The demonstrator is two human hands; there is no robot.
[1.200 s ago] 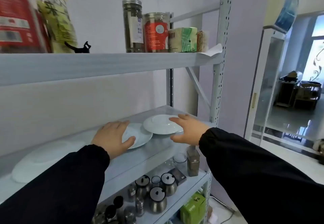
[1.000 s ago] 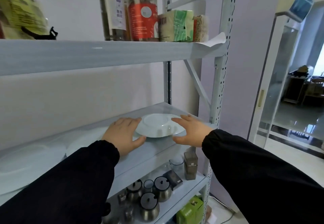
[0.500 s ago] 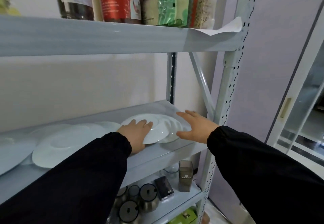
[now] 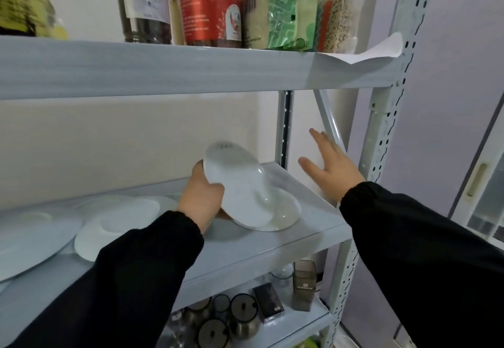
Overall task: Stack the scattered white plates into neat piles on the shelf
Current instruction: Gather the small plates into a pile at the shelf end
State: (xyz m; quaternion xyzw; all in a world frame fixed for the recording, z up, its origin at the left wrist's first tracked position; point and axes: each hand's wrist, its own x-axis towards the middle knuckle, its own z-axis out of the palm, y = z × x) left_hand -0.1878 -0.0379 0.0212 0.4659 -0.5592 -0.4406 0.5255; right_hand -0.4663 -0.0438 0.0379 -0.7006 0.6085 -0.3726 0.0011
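Note:
My left hand (image 4: 201,197) grips a small white plate (image 4: 234,184) by its left rim and holds it tilted steeply, underside toward me, with its lower edge over another white plate (image 4: 286,211) that lies flat on the middle shelf (image 4: 272,249). My right hand (image 4: 327,167) hovers open above the shelf's right end, fingers spread, touching nothing. More white plates lie further left on the same shelf: a mid-sized one (image 4: 114,225) and a large one (image 4: 30,236) at the left edge of the view.
The upper shelf (image 4: 191,66) hangs low over the plates and carries jars and food packets (image 4: 281,9). A slanted brace and perforated upright (image 4: 381,143) close off the right end. The lower shelf holds metal lidded pots (image 4: 242,317) and small boxes.
My left hand has lifted the small plate off the shelf and tipped it up on edge. My right hand has let go and risen off the shelf. The camera has moved closer.

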